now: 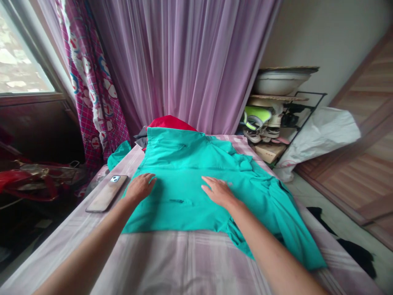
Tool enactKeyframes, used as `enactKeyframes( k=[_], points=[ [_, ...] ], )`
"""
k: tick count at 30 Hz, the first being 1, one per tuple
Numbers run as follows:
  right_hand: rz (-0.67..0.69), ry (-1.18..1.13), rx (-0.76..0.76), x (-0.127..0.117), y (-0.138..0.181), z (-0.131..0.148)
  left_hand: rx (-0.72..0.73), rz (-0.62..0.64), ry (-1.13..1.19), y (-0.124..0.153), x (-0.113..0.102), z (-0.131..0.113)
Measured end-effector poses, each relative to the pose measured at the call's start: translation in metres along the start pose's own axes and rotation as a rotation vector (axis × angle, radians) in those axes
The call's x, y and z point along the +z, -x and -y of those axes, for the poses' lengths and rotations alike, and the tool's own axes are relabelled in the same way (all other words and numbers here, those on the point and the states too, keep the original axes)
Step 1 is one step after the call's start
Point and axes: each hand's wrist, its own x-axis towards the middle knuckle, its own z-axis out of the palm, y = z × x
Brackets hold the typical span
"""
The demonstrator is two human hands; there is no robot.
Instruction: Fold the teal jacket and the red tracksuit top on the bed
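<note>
A turquoise jacket lies spread out on a pale checked cloth, with a sleeve reaching toward the right edge. Small zipped openings show on its front. Over the jacket's left edge is my left hand, fingers extended and holding nothing. My right hand is above the jacket's middle, its fingers apart and nothing in them. Whether either palm presses on the fabric I cannot tell. Just left of my left hand lies a phone, its camera side up.
Red clothing and dark grey fabric lie behind the jacket. Purple curtains hang at the back. On the right stand a shoe rack with a basin on top and a white plastic bag. A red bag is at left.
</note>
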Motion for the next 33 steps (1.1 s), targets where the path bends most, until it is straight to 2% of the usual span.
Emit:
enactKeyframes(
  k=[3, 6, 9, 13, 15, 18, 21, 25, 30, 33],
  points=[
    [-0.007, 0.043, -0.010, 0.007, -0.031, 0.018, -0.023, -0.031, -0.012, -0.031, 0.021, -0.007],
    [0.050, 0.059, -0.016, 0.019, -0.052, 0.016, -0.102, 0.040, -0.001, -0.046, 0.043, -0.009],
    [0.074, 0.096, 0.070, 0.020, -0.059, -0.024, -0.130, 0.092, 0.012, -0.048, 0.054, -0.007],
    [0.013, 0.180, 0.381, 0.006, -0.046, -0.107, -0.129, 0.098, -0.007, -0.044, 0.056, -0.005],
    [-0.031, 0.224, 0.446, 0.003, -0.039, -0.138, -0.132, 0.089, -0.011, -0.043, 0.056, -0.005],
    [-0.089, 0.264, 0.439, 0.008, -0.033, -0.157, -0.128, 0.065, -0.013, -0.043, 0.060, -0.003],
    [-0.115, 0.283, 0.430, 0.011, -0.033, -0.154, -0.124, 0.056, -0.014, -0.043, 0.064, -0.001],
    [-0.107, 0.274, 0.421, -0.013, -0.044, -0.152, -0.116, 0.044, -0.008, -0.042, 0.066, 0.001],
    [-0.141, 0.304, 0.616, -0.064, -0.081, -0.171, -0.123, 0.049, -0.013, -0.042, 0.068, 0.003],
    [-0.169, 0.308, 0.678, -0.080, -0.108, -0.184, -0.123, 0.035, -0.017, -0.041, 0.074, 0.006]
  ],
)
